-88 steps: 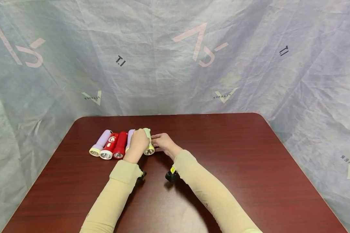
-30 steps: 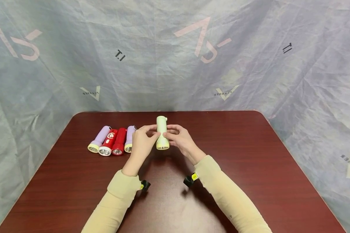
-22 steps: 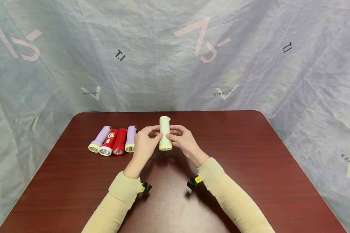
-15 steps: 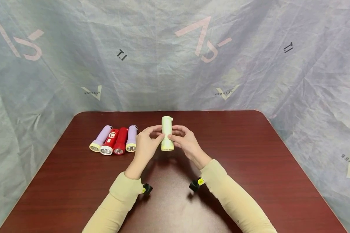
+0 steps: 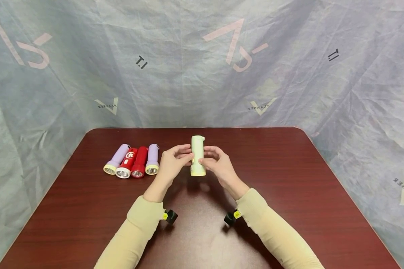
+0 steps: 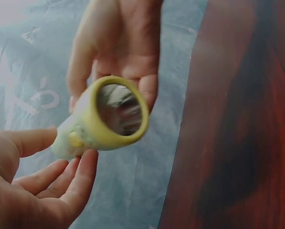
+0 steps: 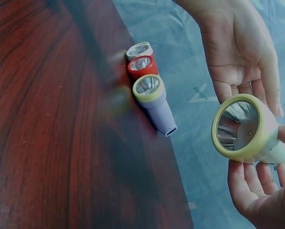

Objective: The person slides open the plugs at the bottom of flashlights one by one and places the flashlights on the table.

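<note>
A pale green flashlight (image 5: 197,153) with a yellow rim is held upright above the table, lens end down. My left hand (image 5: 171,163) holds its left side with thumb and fingertips. On the other side my right hand (image 5: 223,169) pinches it, the thumb in front and the fingers partly hidden behind. In the left wrist view, a yellow switch (image 6: 76,139) shows on the flashlight's body, near my left fingertips. The right wrist view shows the reflector (image 7: 237,126) inside the yellow rim; no glow is visible in it.
Left of my hands lies a row: a purple flashlight (image 5: 118,158), a red one with a white rim (image 5: 128,160), a plain red one (image 5: 139,160) and another purple one (image 5: 153,155). They rest on the dark red table (image 5: 289,194). A grey cloth (image 5: 175,67) hangs behind.
The green flashlight has come up off the table from the row's right end. Both hands now hold it, and have drifted slightly right with it over the last second.
</note>
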